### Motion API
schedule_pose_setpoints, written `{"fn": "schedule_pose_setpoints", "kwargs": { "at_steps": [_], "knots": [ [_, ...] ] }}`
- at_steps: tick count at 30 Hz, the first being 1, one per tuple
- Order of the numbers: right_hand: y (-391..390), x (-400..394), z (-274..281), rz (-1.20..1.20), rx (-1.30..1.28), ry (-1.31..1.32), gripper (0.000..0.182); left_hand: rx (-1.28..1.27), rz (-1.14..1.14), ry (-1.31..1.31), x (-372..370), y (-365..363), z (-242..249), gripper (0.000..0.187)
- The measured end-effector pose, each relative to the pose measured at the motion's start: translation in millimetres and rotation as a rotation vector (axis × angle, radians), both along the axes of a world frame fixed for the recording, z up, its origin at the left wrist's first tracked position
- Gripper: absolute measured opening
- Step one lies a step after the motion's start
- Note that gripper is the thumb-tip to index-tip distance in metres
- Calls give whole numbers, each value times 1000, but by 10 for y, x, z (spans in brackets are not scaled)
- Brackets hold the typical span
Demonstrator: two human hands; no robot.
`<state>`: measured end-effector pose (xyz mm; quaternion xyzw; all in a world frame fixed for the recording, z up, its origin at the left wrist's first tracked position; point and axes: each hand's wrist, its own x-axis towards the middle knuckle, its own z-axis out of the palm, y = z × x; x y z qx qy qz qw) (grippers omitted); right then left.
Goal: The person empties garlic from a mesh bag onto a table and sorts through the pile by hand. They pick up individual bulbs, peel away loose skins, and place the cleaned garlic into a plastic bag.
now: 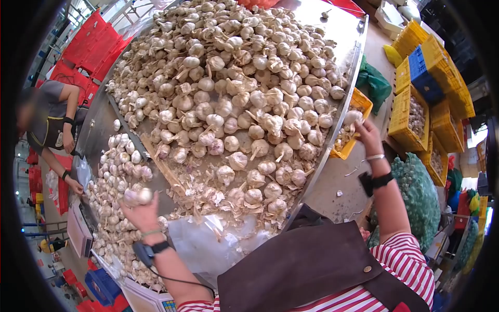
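Across the middle of the frame a metal sorting table [343,36] carries a great heap of garlic bulbs [234,83], with loose papery skins [208,192] strewn along its near edge. At lower left the person's left hand [141,210] is raised with its fingers closed around two garlic heads [138,196], held above a second, smaller pile of sorted garlic [117,161] that runs down the left side of the table, parted from the main heap by a wooden strip [163,166]. At right of centre the right hand [368,134] reaches out past the table's edge and grips a single bulb [353,117] over an orange crate [358,106] that already holds garlic. Both wrists wear a black band, and a striped sleeve [410,260] and a brown apron [312,265] fill the bottom of the frame. Stacked yellow crates [416,104] and a green mesh sack [418,197] stand at far right. At far left another person's arm [65,166] reaches toward the table, beside red crates [93,44] in the upper left.
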<state>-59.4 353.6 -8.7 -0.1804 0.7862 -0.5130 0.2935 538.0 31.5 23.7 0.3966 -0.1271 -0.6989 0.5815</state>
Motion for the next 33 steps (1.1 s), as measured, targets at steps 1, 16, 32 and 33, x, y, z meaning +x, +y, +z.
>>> {"fn": "schedule_pose_setpoints", "kwargs": {
  "at_steps": [1, 16, 32, 33],
  "knots": [
    [-77, -129, 21, 103, -160, 227, 45, -4, 8, -10, 210, -229, -64, 43],
    [-2390, 1692, 195, 1227, 505, 1006, 16, -1005, -711, -1907, -2715, 447, -683, 37],
    [-2366, 1198, 532, 660, -317, -962, 39, -614, -851, -1162, -2556, 132, -477, 33],
    [-2392, 1197, 536, 674, -334, -1058, 34, -982, -716, -1664, -2709, 149, -495, 33]
  ]
}}
